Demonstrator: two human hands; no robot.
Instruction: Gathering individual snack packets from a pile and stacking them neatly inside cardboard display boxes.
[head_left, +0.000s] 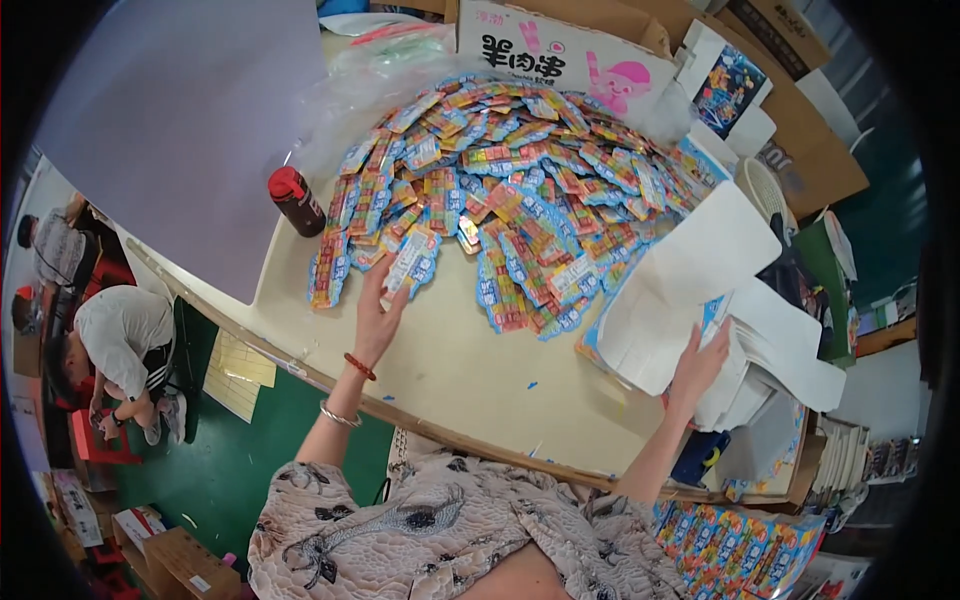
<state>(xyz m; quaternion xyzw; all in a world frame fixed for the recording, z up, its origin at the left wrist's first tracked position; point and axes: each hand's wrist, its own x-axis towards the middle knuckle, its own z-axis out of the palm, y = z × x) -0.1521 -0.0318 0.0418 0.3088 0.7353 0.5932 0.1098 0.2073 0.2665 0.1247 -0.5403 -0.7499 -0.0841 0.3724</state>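
My left hand is at the near left edge of a big heap of candy packets. Its thumb and fingers close on one candy packet, whose pale back label faces up. The packets are flat, wavy-edged and blue, with rows of coloured pieces showing through. On the right, an open white cardboard box lies with its flaps spread. My right hand grips this box at its right side, fingers over the edge. Part of the box's inside is hidden by its flaps.
A dark bottle with a red lid stands left of the heap. Clear plastic bags and a large printed carton sit behind it. More white boxes are stacked right. A person bends over on the left.
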